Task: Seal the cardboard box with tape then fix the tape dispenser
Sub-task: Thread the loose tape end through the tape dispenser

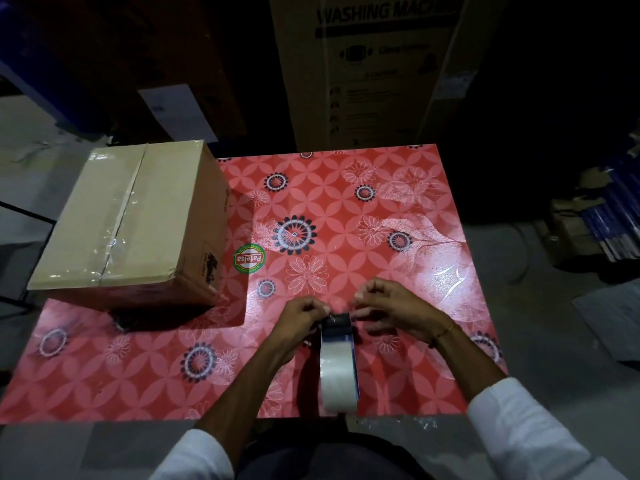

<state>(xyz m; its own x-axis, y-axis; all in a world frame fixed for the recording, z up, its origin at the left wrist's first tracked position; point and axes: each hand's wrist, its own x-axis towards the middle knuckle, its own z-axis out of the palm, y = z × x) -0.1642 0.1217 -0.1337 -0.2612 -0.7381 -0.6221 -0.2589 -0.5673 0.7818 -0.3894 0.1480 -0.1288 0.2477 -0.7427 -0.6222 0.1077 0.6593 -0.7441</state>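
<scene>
Cardboard box (128, 223) sits on worktop (398, 209), far-left corner, overhanging the left edge. Tape dispenser (338, 362) at near edge, centre-right, well apart from the box. Left hand (300, 315) and right hand (391, 306) flank its far end, apparently touching it. Large carton (377, 71) stands behind the worktop.

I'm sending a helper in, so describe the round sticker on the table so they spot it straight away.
On the red floral table, look just right of the taped cardboard box, near its front corner. The sticker is a green-edged circle with a red band, the only non-flower mark there.
</scene>
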